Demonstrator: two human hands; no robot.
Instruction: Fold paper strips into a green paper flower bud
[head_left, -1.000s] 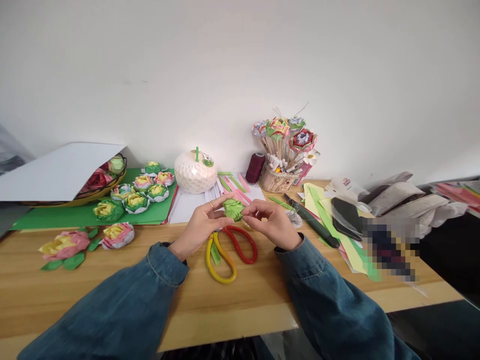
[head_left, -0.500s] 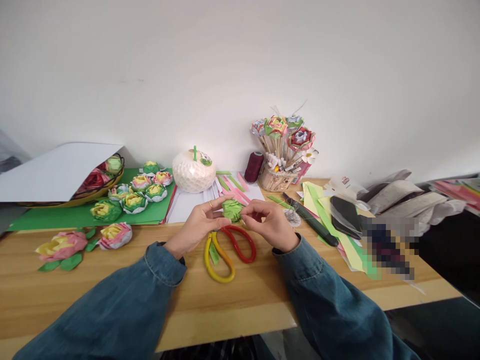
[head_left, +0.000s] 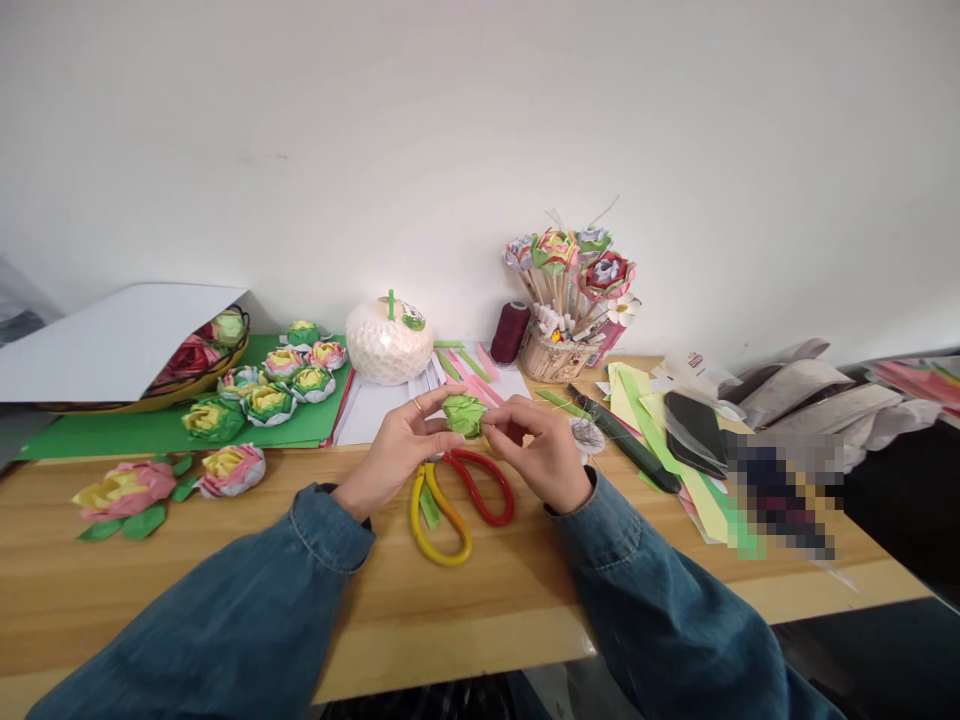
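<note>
Between my two hands is a small light-green paper flower (head_left: 463, 415) with layered, crinkled petals. My left hand (head_left: 409, 440) grips it from the left, thumb below and fingers above. My right hand (head_left: 538, 450) pinches at the flower's right edge; thumb and forefinger are pressed together there, and how much petal lies between them is hidden. Just below, on the wooden table (head_left: 480, 620), lie scissors with a yellow handle loop (head_left: 442, 558) and a red handle loop (head_left: 480, 490). Their blades are out of sight behind the hands and flower.
Finished paper flowers (head_left: 268, 402) sit on green card at the left, near a basket (head_left: 217, 375). Behind the hands stand a white honeycomb ball (head_left: 390, 345), a thread spool (head_left: 508, 333) and a flower holder (head_left: 559, 358). A utility knife (head_left: 626, 440) and a phone (head_left: 694, 430) lie right.
The green flower has turned slightly between my fingers, and my right hand has shifted a little. The scissors and the other things lie as before; the view has moved slightly.
</note>
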